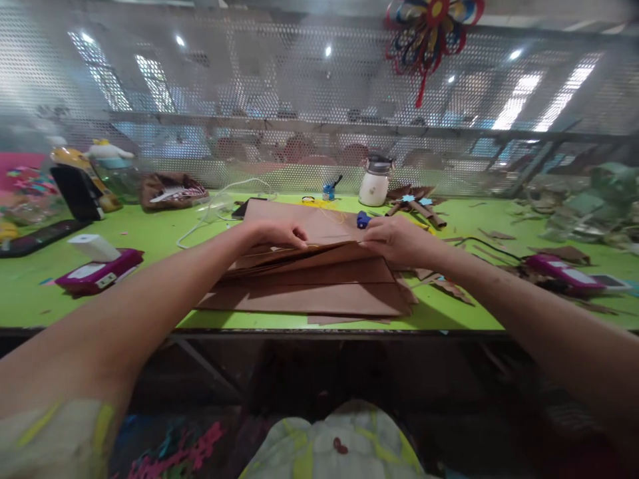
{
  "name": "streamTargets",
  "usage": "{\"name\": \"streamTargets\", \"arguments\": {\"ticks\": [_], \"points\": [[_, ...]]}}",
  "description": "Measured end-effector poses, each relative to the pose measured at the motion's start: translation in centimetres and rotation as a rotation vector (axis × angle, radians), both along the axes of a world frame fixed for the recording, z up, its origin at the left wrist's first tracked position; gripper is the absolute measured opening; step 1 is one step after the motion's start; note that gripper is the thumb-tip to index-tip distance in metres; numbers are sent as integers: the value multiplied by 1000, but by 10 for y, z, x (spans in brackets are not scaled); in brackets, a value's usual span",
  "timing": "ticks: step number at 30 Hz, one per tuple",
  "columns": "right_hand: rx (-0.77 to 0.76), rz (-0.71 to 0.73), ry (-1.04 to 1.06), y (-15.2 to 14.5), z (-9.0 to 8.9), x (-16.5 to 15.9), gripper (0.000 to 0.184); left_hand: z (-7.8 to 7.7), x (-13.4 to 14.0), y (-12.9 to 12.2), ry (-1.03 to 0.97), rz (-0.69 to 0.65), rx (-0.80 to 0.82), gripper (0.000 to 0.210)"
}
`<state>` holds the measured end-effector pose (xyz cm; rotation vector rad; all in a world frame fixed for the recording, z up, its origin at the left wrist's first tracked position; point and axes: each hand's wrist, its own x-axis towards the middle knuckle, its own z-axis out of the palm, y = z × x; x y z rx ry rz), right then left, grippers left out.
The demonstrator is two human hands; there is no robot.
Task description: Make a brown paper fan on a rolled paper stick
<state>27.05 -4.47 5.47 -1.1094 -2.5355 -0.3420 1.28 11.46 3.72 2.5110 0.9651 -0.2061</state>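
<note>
A pile of folded brown paper (319, 294) lies near the front edge of the green table. My left hand (277, 234) is closed with curled fingers at the raised edge of the upper brown sheet. My right hand (392, 239) pinches the same edge farther right, and the layers beneath gape apart. Behind the raised edge, more brown paper (284, 214) lies flat. A small dark blue object (363, 219) sits right by my right fingers; its kind is unclear. Both sets of fingertips are partly hidden.
A white jug (374, 183) and a small blue bottle (328, 191) stand at the back of the green table (164, 233). Purple power strips (102, 269) lie left and right. Brown paper scraps (452, 287) are strewn on the right; a white cable (200, 223) curves on the left.
</note>
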Motion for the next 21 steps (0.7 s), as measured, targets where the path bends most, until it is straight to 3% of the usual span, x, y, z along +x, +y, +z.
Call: {"name": "streamTargets", "arguments": {"ticks": [7,12,21], "points": [[100,-41,-143,-30,-14,-1,28,4,1,-9,14,-3,22,46],[-13,5,-208,-51,-39,-5,25,10,7,-17,37,-39,49,41],[-50,68,-53,-69,-55,-44,19,14,14,-27,51,-34,83,37]]}}
